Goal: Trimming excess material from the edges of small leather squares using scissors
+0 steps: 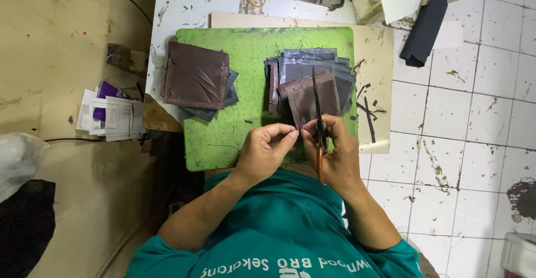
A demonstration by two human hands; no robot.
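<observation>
Bright, even light falls from above, with soft, short shadows. The focus is sharp. The frame's edges perhaps bend slightly.

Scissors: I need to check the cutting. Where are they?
In the head view, the scissors are in the right hand, blades over the brown piece on the green mat.

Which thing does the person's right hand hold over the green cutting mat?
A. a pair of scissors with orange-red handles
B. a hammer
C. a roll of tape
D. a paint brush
A: the right hand grips a pair of scissors whose dark blades point away over the brown piece on the green cutting mat, while the left hand pinches the piece's near edge.
</observation>
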